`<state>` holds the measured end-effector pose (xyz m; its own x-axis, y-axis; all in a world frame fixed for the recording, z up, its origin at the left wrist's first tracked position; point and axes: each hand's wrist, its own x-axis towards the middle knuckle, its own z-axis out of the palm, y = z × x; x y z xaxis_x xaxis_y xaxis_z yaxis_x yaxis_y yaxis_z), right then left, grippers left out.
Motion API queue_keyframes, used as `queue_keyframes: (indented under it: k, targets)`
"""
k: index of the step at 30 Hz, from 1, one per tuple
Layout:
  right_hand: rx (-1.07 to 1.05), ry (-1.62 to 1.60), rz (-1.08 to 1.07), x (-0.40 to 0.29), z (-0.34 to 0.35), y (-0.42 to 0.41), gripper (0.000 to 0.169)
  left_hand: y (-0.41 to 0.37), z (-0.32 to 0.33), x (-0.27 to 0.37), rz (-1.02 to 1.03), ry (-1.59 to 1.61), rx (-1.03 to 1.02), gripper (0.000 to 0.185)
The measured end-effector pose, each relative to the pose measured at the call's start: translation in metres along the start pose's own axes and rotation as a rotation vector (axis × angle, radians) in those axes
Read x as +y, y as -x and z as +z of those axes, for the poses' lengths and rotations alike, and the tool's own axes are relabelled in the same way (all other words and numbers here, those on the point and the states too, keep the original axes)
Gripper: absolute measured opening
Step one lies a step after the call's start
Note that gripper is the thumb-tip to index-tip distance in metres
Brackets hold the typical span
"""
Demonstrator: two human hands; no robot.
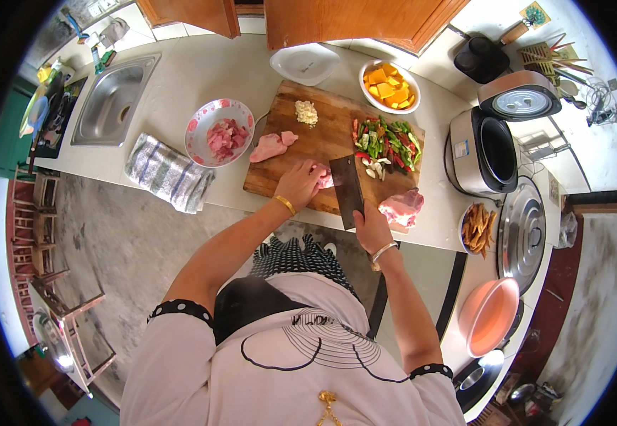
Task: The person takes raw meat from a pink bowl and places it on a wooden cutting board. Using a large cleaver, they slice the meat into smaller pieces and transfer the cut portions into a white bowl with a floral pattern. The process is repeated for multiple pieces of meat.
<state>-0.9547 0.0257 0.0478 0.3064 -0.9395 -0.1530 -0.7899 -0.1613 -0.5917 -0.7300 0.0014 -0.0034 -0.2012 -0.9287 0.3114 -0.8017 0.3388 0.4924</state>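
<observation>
On a wooden cutting board (324, 106), my left hand (299, 186) holds down a piece of raw meat (324, 177). My right hand (373, 232) grips the handle of a cleaver (347, 186), its broad blade beside the meat's right end. Another raw piece (270, 147) lies left on the board, and a larger one (403, 206) at the near right corner. Minced garlic (306, 113), cut green and red peppers (388, 141) and garlic cloves (375, 168) are on the board too. A floral bowl (196, 133) to the left contains cut meat (227, 139).
Behind the board stand an empty white dish (305, 65) and a bowl of orange chunks (391, 85). An open rice cooker (468, 152), a bowl of chicken feet (479, 229) and a pink basin (489, 317) are right. A striped towel (167, 173) overhangs the counter near the sink (114, 101).
</observation>
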Motion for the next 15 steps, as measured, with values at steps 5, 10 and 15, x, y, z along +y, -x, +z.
queue_keyframes:
  k: [5,10,15]
  targets:
    - [-0.053,-0.18,0.131,-0.003,-0.014,0.0,0.021,-0.013,0.005,-0.009,0.001,0.074,0.009,0.024]
    - [0.018,-0.261,0.134,0.02,-0.012,0.008,0.016,-0.031,-0.008,-0.009,-0.309,0.422,0.049,0.028]
    - [-0.062,-0.444,0.325,-0.018,-0.039,0.012,0.02,-0.02,-0.003,-0.015,-0.725,1.026,-0.044,0.036]
